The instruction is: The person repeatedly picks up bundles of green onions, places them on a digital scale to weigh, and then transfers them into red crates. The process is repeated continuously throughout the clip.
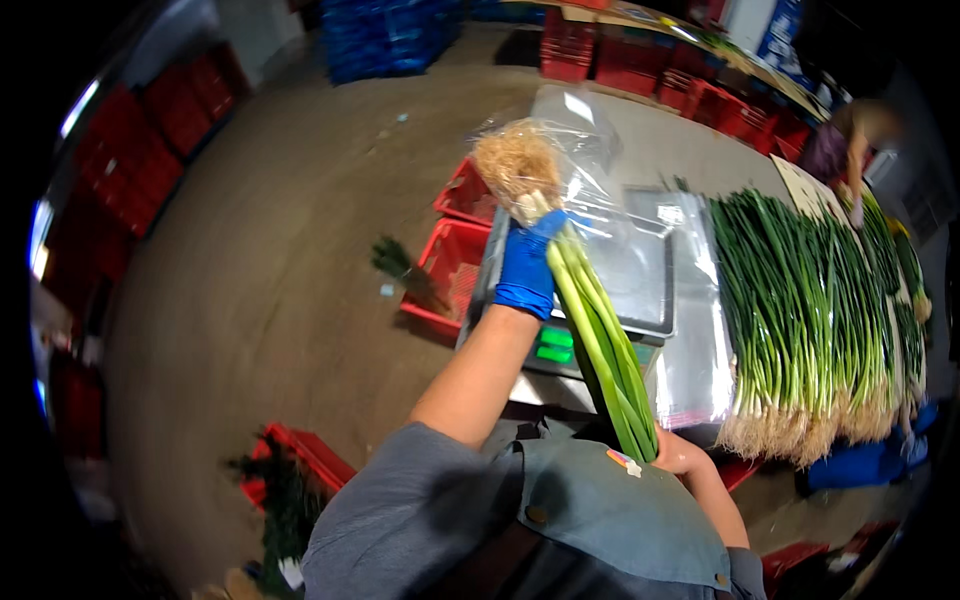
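Observation:
My left hand, in a blue glove, grips a bunch of scallions or leeks just below its pale roots. A clear plastic bag surrounds the root end and spreads to its right. The green stalks slant down towards my chest. There my bare right hand closes on the leaf end, its fingers partly hidden behind the leaves. Beneath the bunch is a weighing scale with a lit green display. Flat clear bags are stacked beside the scale.
Scallions with roots lie in a wide row to the right. Red crates stand left of the table, one holding a green bundle. Another red crate is at lower left. A person works at the far right.

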A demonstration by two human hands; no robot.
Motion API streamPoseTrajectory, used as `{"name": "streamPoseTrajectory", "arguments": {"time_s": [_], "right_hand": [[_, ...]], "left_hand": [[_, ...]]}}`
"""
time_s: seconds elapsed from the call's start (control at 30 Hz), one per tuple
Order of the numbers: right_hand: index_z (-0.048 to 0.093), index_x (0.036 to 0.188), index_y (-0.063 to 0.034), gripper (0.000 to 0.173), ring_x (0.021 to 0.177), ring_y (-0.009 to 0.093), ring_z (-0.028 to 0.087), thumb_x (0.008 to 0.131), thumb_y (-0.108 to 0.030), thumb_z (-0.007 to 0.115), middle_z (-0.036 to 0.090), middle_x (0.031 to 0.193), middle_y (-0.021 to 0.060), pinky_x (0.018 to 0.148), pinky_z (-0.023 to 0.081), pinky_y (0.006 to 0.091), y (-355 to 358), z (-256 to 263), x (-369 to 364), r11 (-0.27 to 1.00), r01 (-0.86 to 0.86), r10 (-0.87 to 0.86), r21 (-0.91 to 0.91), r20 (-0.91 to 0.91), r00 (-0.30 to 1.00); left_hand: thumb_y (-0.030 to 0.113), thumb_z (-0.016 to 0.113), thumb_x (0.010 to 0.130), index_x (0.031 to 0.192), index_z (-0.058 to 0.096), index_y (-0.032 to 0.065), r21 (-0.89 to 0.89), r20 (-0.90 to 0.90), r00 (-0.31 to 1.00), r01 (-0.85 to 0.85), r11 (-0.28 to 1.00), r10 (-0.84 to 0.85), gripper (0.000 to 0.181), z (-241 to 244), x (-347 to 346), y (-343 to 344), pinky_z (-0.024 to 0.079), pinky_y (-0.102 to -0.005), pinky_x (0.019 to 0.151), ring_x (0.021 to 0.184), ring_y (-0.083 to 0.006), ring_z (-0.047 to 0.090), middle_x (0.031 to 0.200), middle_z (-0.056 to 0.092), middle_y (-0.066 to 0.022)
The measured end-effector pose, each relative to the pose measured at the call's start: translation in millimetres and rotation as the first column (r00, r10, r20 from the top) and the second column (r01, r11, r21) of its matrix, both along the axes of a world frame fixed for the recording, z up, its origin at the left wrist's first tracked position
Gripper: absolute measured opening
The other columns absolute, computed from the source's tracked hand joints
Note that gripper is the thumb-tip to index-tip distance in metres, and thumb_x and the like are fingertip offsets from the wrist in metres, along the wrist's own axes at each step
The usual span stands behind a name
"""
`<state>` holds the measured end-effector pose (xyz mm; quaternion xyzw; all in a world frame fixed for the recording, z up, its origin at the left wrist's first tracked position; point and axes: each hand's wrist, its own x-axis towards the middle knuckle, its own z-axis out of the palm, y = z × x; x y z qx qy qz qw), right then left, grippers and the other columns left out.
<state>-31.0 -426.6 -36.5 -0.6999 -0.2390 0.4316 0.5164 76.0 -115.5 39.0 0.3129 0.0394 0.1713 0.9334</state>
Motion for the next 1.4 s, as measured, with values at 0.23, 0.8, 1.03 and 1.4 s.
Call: {"name": "streamPoseTrajectory", "arguments": {"time_s": [0.23, 0.8, 1.03, 1.4], "right_hand": [[0.029, 0.136, -0.0018, 0.086, 0.118, 0.015, 0.038, 0.065, -0.016, 0.076, 0.042, 0.129, 0.0062, 0.103, 0.026, 0.0302, 42, -23, -37, 0.981, -0.183, 0.192, 0.060, -0.259, 0.947], [0.039, 0.129, -0.0010, 0.072, 0.107, 0.014, 0.047, 0.068, -0.013, 0.075, 0.052, 0.117, 0.0065, 0.095, 0.035, 0.0277, 101, -28, -108, 0.988, -0.153, 0.150, -0.010, -0.156, 0.976], [0.044, 0.126, -0.0041, 0.063, 0.105, 0.016, 0.050, 0.071, -0.012, 0.072, 0.054, 0.114, 0.0053, 0.093, 0.038, 0.0302, 196, -57, -67, 0.979, -0.149, 0.038, -0.140, -0.591, 0.806], [0.045, 0.119, 0.0037, 0.063, 0.091, 0.018, 0.056, 0.069, -0.021, 0.073, 0.059, 0.102, 0.0124, 0.081, 0.045, 0.0287, 342, -57, -40, 0.814, -0.305, 0.176, -0.494, -0.289, 0.941]], "left_hand": [[0.003, 0.064, 0.077, 0.140, -0.016, 0.0042, 0.603, 0.044, 0.846, -0.446, 0.661, 0.532, 0.102, -62, -125, 55, 0.039, -0.0308, 0.094, 0.113, -0.0204, 0.042, 0.138, 0.024, -0.0167], [0.011, 0.068, 0.071, 0.098, 0.058, 0.0074, 0.921, 0.389, 0.331, -0.171, -0.351, 0.860, 0.029, -116, -240, 142, 0.042, -0.0404, 0.075, 0.086, -0.0337, 0.052, 0.089, 0.056, -0.0136], [0.021, 0.055, 0.079, 0.077, 0.058, 0.0080, 0.970, 0.050, 0.878, 0.070, -0.231, 0.476, 0.013, -246, -232, 206, 0.044, -0.0444, 0.059, 0.069, -0.0365, 0.055, 0.075, 0.058, -0.0165], [0.021, 0.051, 0.082, 0.077, 0.051, 0.0086, 0.898, -0.377, 0.821, 0.437, -0.048, 0.428, 0.014, -338, -163, 294, 0.043, -0.0450, 0.056, 0.067, -0.0375, 0.056, 0.074, 0.057, -0.0182]]}}
